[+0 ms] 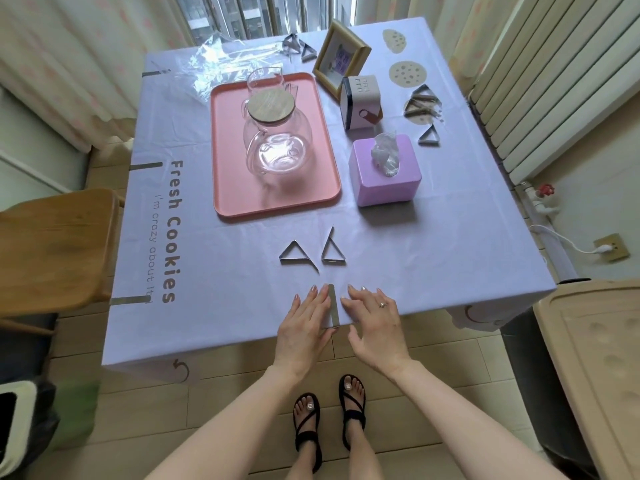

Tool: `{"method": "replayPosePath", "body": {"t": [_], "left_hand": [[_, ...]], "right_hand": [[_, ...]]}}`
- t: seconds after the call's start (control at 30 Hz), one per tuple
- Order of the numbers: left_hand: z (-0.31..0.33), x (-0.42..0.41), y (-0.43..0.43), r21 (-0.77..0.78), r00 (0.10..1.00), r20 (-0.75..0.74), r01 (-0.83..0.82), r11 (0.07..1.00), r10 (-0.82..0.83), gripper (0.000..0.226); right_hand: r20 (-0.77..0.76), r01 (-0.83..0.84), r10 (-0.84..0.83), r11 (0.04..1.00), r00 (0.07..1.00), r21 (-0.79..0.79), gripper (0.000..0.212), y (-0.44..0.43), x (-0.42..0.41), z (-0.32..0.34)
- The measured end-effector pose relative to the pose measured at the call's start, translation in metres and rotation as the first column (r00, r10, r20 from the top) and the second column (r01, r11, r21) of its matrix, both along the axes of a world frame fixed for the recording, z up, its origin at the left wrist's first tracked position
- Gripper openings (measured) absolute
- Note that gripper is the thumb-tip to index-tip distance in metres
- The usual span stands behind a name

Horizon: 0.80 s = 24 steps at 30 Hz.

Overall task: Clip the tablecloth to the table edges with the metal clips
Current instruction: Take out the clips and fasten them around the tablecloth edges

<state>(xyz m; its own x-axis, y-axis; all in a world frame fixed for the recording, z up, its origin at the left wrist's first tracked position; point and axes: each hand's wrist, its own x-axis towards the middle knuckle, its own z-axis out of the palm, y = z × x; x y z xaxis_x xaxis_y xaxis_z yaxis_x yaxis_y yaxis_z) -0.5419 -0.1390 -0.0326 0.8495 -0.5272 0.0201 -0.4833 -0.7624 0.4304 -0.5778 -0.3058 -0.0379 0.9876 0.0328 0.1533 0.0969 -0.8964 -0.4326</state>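
A lilac tablecloth printed "Fresh Cookies" covers the table. A metal clip sits over the near edge. My left hand lies flat on the cloth just left of that clip, thumb at the edge. My right hand lies flat just right of it, fingers straight. Two loose triangular clips lie on the cloth a little beyond my fingertips. Three clips are on the left edge.
A pink tray with a glass pitcher, a purple tissue box, a white cube device and a picture frame stand farther back. More loose clips lie at the right and far side. A wooden chair is at left, a radiator at right.
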Motion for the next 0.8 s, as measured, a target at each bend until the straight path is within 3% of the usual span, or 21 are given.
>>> {"method": "replayPosePath", "body": {"t": [0.07, 0.17, 0.33, 0.5, 0.6, 0.7, 0.8], "left_hand": [[0.004, 0.001, 0.004, -0.015, 0.999, -0.026, 0.027, 1.0, -0.027, 0.055], [0.019, 0.001, 0.007, -0.086, 0.992, -0.12, -0.053, 0.995, 0.043, 0.059], [0.045, -0.001, 0.017, -0.195, 0.912, -0.238, -0.381, 0.904, 0.333, 0.031], [0.057, -0.006, 0.043, -0.252, 0.812, -0.358, -0.559, 0.79, 0.461, 0.025], [0.066, -0.006, 0.057, -0.233, 0.744, -0.461, -0.627, 0.743, 0.483, 0.019], [0.074, -0.002, 0.066, -0.249, 0.666, -0.602, -0.681, 0.689, 0.441, 0.013], [0.088, 0.007, 0.07, -0.292, 0.517, -0.799, -0.779, 0.555, 0.306, 0.018]], "right_hand": [[0.013, 0.001, -0.002, 0.997, 1.0, 0.082, 0.04, -0.004, 0.007, 0.011], [-0.012, 0.093, -0.092, 0.986, 0.996, 0.135, 0.034, -0.002, 0.036, 0.027], [-0.266, 0.166, -0.147, 0.985, 0.953, 0.049, 0.032, 0.003, 0.098, 0.043], [-0.315, 0.108, -0.119, 0.993, 0.942, -0.052, 0.016, -0.006, 0.113, 0.034], [-0.264, 0.119, -0.134, 0.99, 0.955, -0.07, 0.012, -0.013, 0.1, 0.034], [-0.091, 0.13, -0.126, 0.991, 0.988, 0.032, 0.003, -0.007, 0.077, 0.041], [0.096, -0.048, 0.038, 0.994, 0.995, 0.103, 0.004, 0.027, 0.054, 0.056]]}}
